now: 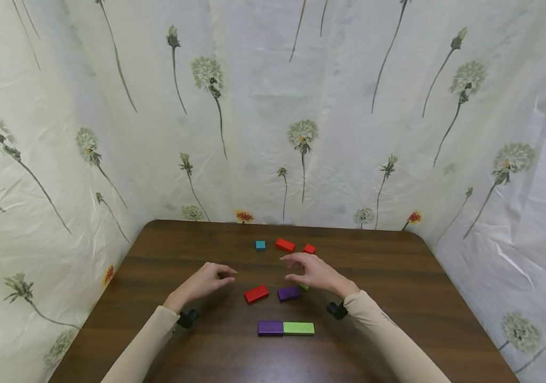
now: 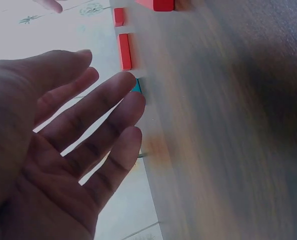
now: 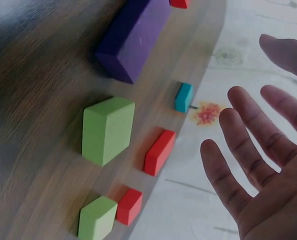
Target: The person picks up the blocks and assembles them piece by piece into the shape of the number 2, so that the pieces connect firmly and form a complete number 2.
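Note:
My left hand hovers above the table's left middle with its fingers loosely bent and nothing in them. To its right lies a red block. Opposite, my right hand is also raised and holds nothing, thumb and fingers apart. Just below that hand in the head view is a purple block, with a green block mostly hidden behind the hand. Closer to me, a purple block and a light green block lie end to end in a row.
Toward the back of the wooden table lie a small teal block, a red block and a small red block. The right wrist view also shows a smaller green block. A flowered curtain surrounds the far sides.

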`<state>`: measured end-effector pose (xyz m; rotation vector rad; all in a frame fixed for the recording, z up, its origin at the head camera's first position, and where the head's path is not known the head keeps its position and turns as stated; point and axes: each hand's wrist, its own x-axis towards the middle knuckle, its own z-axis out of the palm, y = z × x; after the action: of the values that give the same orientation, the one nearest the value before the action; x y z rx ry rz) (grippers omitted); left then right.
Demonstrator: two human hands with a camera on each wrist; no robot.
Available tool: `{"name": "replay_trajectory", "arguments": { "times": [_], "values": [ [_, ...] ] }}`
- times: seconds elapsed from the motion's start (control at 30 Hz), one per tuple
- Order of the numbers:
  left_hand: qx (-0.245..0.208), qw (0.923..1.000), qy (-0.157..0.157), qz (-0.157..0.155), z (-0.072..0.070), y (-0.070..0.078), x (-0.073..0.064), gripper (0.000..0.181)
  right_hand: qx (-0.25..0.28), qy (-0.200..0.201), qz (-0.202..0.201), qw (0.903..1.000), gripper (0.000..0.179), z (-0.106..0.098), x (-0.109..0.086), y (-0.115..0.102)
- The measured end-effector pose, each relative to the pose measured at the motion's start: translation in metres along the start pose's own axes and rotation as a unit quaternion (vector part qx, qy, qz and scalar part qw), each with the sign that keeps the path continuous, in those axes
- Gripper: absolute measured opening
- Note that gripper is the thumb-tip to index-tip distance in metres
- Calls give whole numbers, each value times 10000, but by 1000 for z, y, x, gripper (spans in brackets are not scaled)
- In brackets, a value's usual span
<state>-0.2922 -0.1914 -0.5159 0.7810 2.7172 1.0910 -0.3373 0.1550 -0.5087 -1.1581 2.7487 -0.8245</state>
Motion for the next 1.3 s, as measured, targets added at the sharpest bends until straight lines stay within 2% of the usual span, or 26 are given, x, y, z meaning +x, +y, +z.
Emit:
{"name": "replay_trajectory", "arguments": {
  "times": [0.33,0.6,0.73,0.97,1.13,1.3],
  "values": [
    [142,9997,-135,-166,8,-1,5,28,-190,-354,-159,9991,46,11,17,-9],
    [366,9991,-227,-45,18,-1,10,27,-192,-757,-93,9969,51,19,27,-12],
    [326,9991,-271,-6,21,0,13,26,-148,-917,-25,9957,52,21,30,-15],
    [209,9983,-543,65,29,6,22,26,-238,-1009,-163,9945,45,24,32,-21],
    [257,9974,-678,13,34,6,25,24,-491,-1047,-366,9926,39,30,33,-25],
    [318,9966,-755,55,37,6,25,22,-776,-1130,-391,9898,36,36,34,-25]
  ]
}}
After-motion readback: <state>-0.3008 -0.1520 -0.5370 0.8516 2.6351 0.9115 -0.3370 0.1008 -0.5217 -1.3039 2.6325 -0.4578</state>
